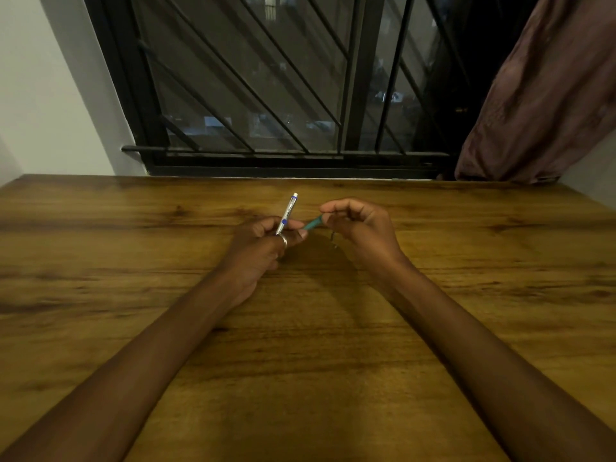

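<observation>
1. The left hand (263,250) is above the middle of the brown wooden bench (116,261). Its grip is curled round a clear plastic pen barrel with blue bands (288,211), which tilts up and away.
2. The right hand (361,225) pinches a short teal pen piece (314,223), whose other end lies just beside the left fingertips.
3. A small dark metal part (333,238) hangs below the right hand, too small to identify.
</observation>
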